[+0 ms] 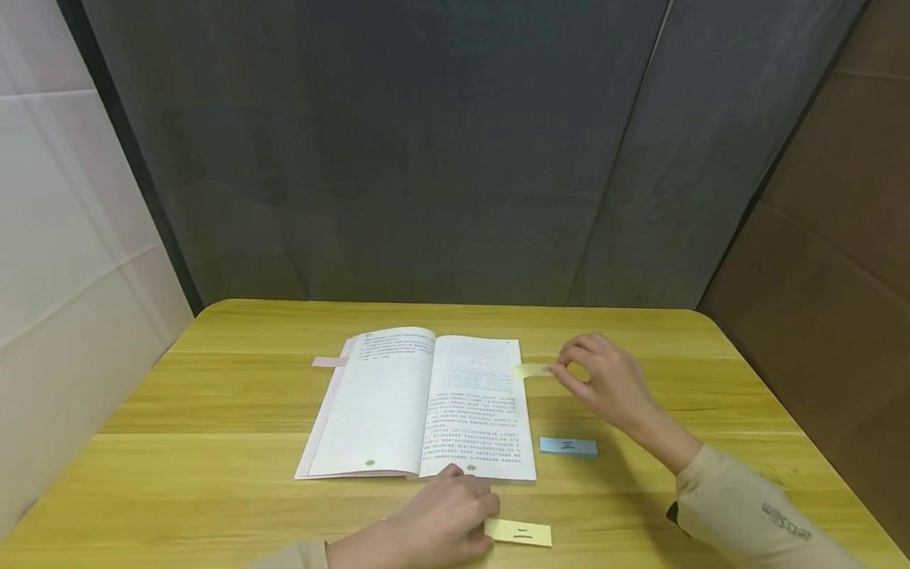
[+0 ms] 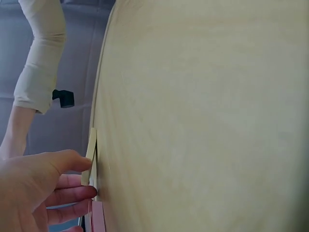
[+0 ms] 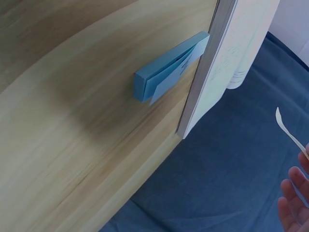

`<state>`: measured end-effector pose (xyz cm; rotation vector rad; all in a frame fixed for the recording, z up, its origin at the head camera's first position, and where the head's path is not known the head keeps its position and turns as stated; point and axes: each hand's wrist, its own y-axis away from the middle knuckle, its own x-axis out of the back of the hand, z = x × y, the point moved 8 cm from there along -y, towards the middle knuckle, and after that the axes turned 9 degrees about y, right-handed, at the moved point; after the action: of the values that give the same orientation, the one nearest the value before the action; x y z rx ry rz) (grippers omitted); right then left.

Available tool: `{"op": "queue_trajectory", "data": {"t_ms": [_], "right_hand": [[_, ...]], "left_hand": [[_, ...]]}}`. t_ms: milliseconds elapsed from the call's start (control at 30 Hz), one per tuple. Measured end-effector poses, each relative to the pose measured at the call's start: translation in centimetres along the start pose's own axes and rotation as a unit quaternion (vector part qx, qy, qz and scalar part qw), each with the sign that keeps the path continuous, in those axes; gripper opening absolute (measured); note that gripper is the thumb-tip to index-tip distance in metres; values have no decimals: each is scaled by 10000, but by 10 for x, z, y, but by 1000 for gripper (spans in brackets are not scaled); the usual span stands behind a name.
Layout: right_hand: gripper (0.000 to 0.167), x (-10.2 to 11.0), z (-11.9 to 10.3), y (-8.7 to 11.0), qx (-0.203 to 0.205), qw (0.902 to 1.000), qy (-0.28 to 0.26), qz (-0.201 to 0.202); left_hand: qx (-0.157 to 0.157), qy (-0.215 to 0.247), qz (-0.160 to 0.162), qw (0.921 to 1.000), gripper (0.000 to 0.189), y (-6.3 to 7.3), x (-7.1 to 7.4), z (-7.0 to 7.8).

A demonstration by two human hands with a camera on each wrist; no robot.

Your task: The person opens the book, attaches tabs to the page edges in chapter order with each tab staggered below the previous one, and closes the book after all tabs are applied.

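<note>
An open book (image 1: 476, 423) with printed pages lies on the table. My right hand (image 1: 604, 379) pinches one end of a yellow sticky note (image 1: 528, 370) between thumb and forefinger, its free end at the right page's upper outer edge. In the right wrist view that sticky note (image 3: 286, 128) looks thin and curved, held clear of the table. Below the book, my left hand (image 1: 448, 518) holds the left end of a yellow sticky note pad (image 1: 522, 533) with dark marks on top. The left wrist view shows the thumb against the pad (image 2: 90, 152).
A blue sticky note pad (image 1: 569, 447) lies right of the book, its top sheet partly lifted in the right wrist view. A pink tab (image 1: 329, 362) sticks out from the book's left side. Behind the wooden table (image 1: 213, 395) stands a dark partition (image 1: 398, 158).
</note>
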<state>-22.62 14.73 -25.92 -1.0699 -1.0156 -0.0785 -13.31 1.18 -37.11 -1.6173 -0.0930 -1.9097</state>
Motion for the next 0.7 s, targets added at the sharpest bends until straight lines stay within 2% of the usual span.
{"op": "queue_trajectory", "data": {"t_ms": [233,467,700], "right_hand": [[11,-5,5,1,-128,9999,21,-33],[13,-12,10,3,-292,9995,109,-47],[13,-19,15,2,-531,9984,29,-168]], "left_hand": [[-10,-348,-149,9993,20,1,-3,1],[-17,-339,-189,9992,20,0,-3,1],[-64,-484,131,9987,21,-7,18,-2]]}}
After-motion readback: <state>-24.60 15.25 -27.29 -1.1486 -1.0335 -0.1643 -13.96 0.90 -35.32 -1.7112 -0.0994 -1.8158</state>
